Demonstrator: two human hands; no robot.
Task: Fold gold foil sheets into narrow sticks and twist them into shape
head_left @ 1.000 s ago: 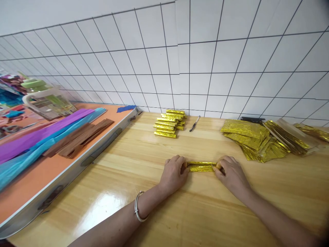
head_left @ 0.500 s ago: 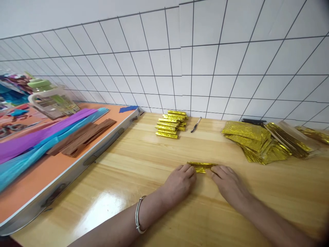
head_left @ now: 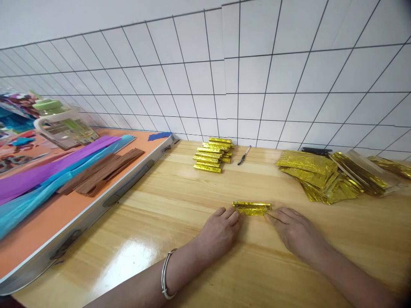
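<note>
A partly rolled gold foil sheet (head_left: 252, 210) lies on the wooden table, with a tube-like fold along its far edge and a flat strip on the near side. My left hand (head_left: 221, 230) has its fingers closed on the sheet's near left corner; the fingertips are partly hidden. At the near right corner, my right hand (head_left: 293, 229) pinches the foil between thumb and fingers. Most of the far roll shows uncovered between the hands. A silver bangle (head_left: 167, 276) circles my left wrist.
Several gold foil rolls (head_left: 208, 159) are stacked near the wall, beside a pen (head_left: 244, 155). Flat gold foil sheets (head_left: 308, 169) lie in a pile at right. At left, an orange-topped board (head_left: 105, 205) holds brown strips (head_left: 102, 171), purple and blue paper, and a clear container (head_left: 67, 128).
Both hands have drawn back toward me from the folded far edge, my right hand also shifting right. More of the foil roll now shows.
</note>
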